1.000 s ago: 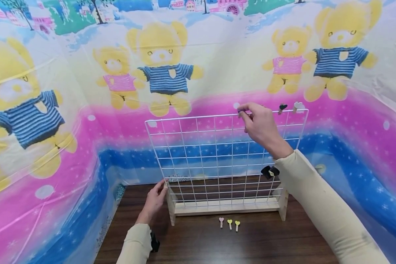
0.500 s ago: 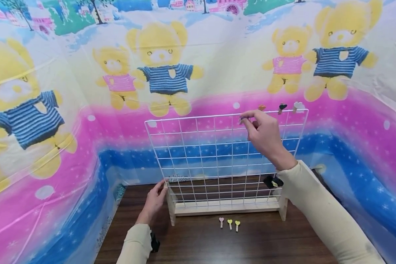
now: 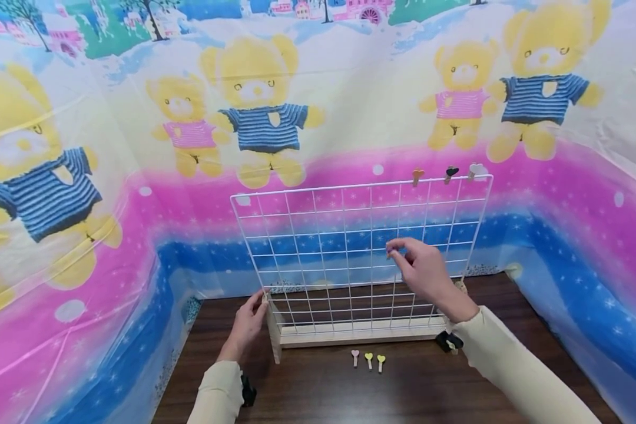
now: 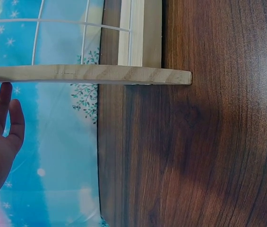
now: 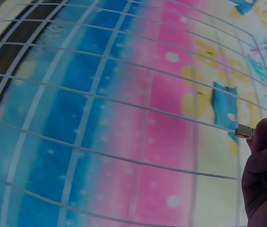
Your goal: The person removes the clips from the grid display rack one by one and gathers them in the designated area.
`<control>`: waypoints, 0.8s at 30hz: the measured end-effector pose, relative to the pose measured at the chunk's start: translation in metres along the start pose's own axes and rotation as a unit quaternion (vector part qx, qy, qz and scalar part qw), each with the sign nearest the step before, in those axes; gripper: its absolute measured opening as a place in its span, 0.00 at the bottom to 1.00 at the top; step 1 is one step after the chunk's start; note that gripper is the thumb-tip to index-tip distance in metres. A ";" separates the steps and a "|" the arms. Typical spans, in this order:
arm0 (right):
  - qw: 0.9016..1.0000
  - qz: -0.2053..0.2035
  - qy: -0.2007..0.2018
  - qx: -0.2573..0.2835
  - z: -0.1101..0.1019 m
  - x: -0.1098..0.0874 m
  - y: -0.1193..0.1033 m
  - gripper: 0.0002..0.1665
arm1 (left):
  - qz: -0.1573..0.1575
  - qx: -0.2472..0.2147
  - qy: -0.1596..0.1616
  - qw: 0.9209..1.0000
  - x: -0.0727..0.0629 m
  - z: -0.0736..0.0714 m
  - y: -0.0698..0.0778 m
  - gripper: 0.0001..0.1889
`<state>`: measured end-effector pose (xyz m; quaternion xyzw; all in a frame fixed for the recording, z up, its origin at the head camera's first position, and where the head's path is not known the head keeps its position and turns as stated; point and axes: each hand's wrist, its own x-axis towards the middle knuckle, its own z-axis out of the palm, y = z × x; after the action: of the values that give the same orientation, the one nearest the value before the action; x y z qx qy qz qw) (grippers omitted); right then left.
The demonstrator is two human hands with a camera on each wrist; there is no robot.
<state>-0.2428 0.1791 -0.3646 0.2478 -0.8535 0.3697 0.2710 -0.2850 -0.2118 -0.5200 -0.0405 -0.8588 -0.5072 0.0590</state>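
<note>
My right hand (image 3: pixel 426 274) pinches a small wooden clothespin (image 5: pixel 243 131) between thumb and fingertips, in front of the white wire grid panel (image 3: pixel 344 252). A bit of purple (image 3: pixel 390 251) shows at its fingertips in the head view. My left hand (image 3: pixel 248 324) holds the upper end of the wooden stand's left side piece (image 3: pixel 273 330). In the left wrist view, loosely extended fingers (image 4: pixel 3 106) meet that side piece; the thumb is out of frame. Orange (image 3: pixel 417 176), black (image 3: pixel 450 174) and white (image 3: pixel 474 171) heart clothespins sit on the grid's top rail, toward the right.
A pink heart clothespin (image 3: pixel 355 358) and two yellow heart clothespins (image 3: pixel 369 360) lie on the dark wooden table (image 3: pixel 323 394) before the stand. A printed bear cloth (image 3: pixel 360 106) hangs behind and at both sides.
My right hand has come down from the grid's top rail to mid-panel, still pinching the clothespin. The orange clothespin, hidden behind the hand at first, now shows. My left hand stays put.
</note>
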 end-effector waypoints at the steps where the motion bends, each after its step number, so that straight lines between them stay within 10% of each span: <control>1: 1.000 0.005 -0.006 -0.003 0.003 -0.005 0.004 0.08 | 0.000 -0.001 -0.001 1.000 0.000 0.000 0.000 0.21; 14: 0.986 0.110 -0.126 -0.002 0.046 -0.076 0.055 0.09 | 0.011 0.002 0.002 1.000 -0.001 -0.001 0.000 0.21; 24: 0.984 0.062 -0.162 -0.033 0.084 -0.122 0.093 0.03 | 0.015 0.005 0.004 1.000 0.001 0.000 -0.002 0.21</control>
<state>-0.2349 0.1978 -0.5386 0.2423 -0.9115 0.3124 0.1135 -0.2859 -0.2125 -0.5220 -0.0513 -0.8605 -0.5019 0.0702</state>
